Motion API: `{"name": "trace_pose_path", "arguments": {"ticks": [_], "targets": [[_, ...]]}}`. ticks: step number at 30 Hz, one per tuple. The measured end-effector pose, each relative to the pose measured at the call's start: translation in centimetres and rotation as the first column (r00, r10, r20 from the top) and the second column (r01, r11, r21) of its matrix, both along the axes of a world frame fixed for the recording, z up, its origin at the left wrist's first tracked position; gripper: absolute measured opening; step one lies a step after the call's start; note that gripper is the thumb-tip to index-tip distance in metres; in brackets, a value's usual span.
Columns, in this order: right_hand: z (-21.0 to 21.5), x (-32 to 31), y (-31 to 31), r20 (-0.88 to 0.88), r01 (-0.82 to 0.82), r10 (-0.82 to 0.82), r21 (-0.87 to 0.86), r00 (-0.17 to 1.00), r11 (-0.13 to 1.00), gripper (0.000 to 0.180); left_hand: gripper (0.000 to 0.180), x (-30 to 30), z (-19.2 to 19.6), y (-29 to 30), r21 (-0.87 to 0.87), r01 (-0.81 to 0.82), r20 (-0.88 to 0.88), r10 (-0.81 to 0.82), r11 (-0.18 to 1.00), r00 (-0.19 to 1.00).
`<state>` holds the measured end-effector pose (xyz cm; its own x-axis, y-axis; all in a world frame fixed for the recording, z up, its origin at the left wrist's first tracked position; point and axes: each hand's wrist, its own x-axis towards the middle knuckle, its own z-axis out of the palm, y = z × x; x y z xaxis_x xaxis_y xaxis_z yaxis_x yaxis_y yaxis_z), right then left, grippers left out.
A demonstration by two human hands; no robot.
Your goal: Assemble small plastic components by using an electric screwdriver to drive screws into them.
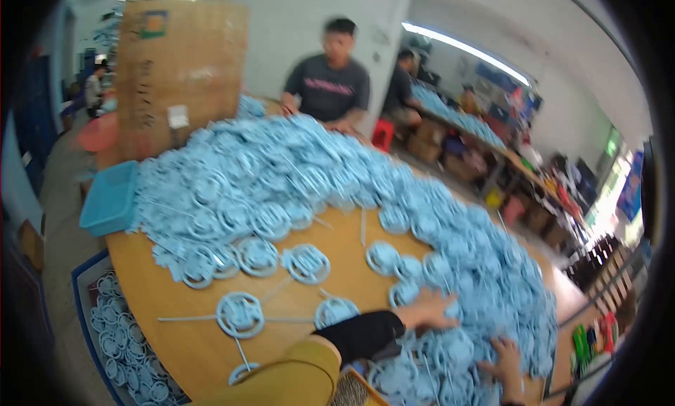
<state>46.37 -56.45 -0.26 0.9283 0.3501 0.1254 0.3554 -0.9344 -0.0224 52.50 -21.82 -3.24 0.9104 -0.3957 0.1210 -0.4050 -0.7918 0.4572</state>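
Observation:
Light-blue round plastic pieces (309, 264), ring-shaped with a moulded figure inside, lie in a large curved heap (274, 167) on a wooden table (351, 237). My left hand (427, 310) reaches across to the heap's right-hand part, its fingers stretched out over the pieces and a little blurred. Lower and further right, my right hand (505, 364) rests against the same part with fingers spread. Neither hand shows a piece gripped in it. Several loose pieces, some with thin straight sticks, lie near my left forearm, one loose piece (240, 314) among them.
A blue plastic basket (112, 198) sits at the table's left edge, by a tall cardboard box (183, 82). Below it stands a bin (79, 293) of similar pieces. A tray of thin dark sticks (349, 390) is near me. Across the table a person (330, 86) faces the heap.

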Motion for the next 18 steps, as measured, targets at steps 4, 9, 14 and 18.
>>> {"name": "trace_pose_path", "arguments": {"ticks": [4, 9, 14, 18], "targets": [[0.8, -1.3, -1.9, -0.176, 0.062, -0.058, 0.013, 0.983, 0.998, 0.093, 0.073, 1.9, 2.1, 5.3, -0.109, 0.041, -0.004, -0.042, 0.993, 0.999], [4.0, 0.3, -0.6, 0.162, -0.110, 0.097, 0.075, 0.982, 0.991, 0.065, 0.076, 4.9, 3.7, 25.4, -0.074, -0.872, 0.514, 0.768, 0.484, 0.383], [8.3, -3.1, 7.0, 0.033, -0.168, 0.164, 0.208, 0.986, 0.964, 0.058, 0.081, -5.2, 6.4, 30.3, 0.235, -0.687, 0.217, 0.652, 0.688, 0.727], [6.8, -4.0, 7.4, -0.097, -0.188, 0.217, 0.249, 0.971, 0.950, 0.057, 0.086, -11.9, 4.6, 35.6, 0.158, -0.795, 0.265, 0.750, 0.586, 0.606]]}}
